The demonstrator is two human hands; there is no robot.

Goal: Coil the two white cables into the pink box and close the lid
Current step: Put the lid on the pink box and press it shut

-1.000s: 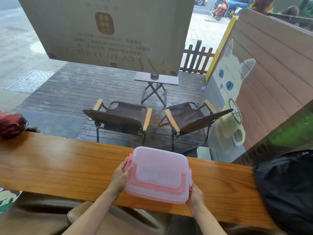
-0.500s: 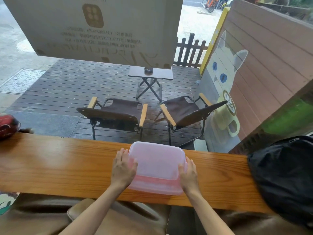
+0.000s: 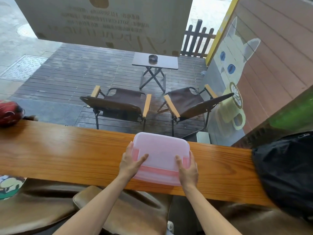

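The pink box [image 3: 160, 150] lies flat on the wooden counter [image 3: 67, 153] with its translucent lid on top. My left hand [image 3: 130, 162] grips the box's left side, thumb pressed on the lid. My right hand [image 3: 187, 168] grips the right side the same way, thumb on the lid near a pink latch. No white cable shows; the frosted lid hides the inside of the box.
A black bag [image 3: 286, 168] sits on the counter's right end. A red object [image 3: 9, 112] rests at the far left. A window lies beyond the counter, with two folding chairs [image 3: 118, 104] and a small table [image 3: 155, 62] outside.
The box was held tilted up off the counter; it now lies flat on it. Both hands shifted from its ends onto the lid, thumbs pressing down.
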